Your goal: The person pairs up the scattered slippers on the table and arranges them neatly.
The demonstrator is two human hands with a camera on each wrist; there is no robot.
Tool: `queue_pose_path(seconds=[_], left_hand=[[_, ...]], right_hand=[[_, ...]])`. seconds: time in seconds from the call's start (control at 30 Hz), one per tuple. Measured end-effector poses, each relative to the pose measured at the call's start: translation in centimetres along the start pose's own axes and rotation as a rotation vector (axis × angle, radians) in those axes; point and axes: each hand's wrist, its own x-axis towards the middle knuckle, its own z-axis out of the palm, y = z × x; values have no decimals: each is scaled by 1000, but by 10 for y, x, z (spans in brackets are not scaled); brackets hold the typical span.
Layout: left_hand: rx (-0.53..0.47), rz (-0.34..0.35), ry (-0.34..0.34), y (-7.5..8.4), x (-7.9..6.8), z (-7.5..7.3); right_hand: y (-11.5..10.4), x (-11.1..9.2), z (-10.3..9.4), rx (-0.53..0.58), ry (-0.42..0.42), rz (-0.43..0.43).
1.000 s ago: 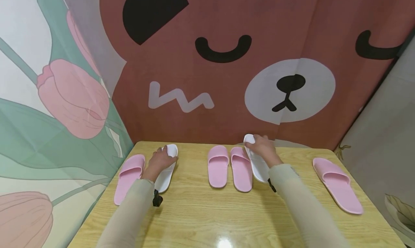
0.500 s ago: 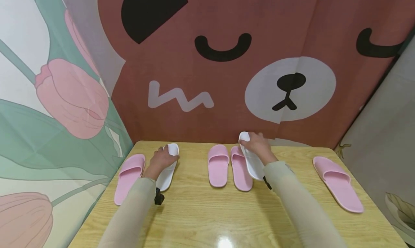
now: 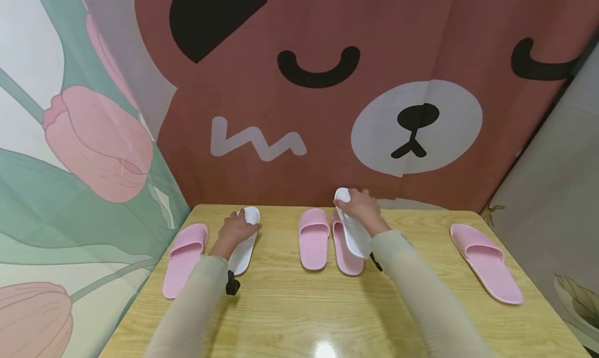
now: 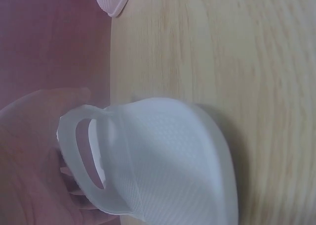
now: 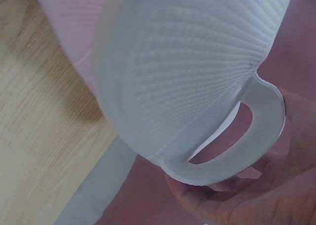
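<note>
My left hand [image 3: 235, 230] grips a white slipper [image 3: 242, 255] by its strap end. In the left wrist view this slipper [image 4: 170, 156] is close to the wood, with the fingers wrapped around the strap; I cannot tell whether it touches. My right hand [image 3: 363, 208] holds another white slipper [image 3: 354, 237] by the strap end, toe toward the curtain, raised above the table. It partly covers a pink slipper [image 3: 346, 260] beneath it. In the right wrist view, the white slipper's ribbed insole [image 5: 187, 62] fills the middle, and the fingers [image 5: 261, 195] curl about the strap.
The wooden table [image 3: 281, 306] meets a bear-print curtain [image 3: 262, 181] at its back edge. One pink slipper [image 3: 313, 243] lies left of the covered one. Others lie at the table's left [image 3: 180, 267] and right [image 3: 489, 264] sides.
My right hand has carried its white slipper leftward, so it now overlaps more of the pink slipper. The left hand and its slipper have shifted slightly right.
</note>
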Motion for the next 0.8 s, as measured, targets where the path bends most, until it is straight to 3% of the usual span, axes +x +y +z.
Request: queue_pose_path(seconds=[0.8], left_hand=[[-20, -2, -6, 6, 3, 0]], right_hand=[[-37, 3, 13, 18, -11, 6]])
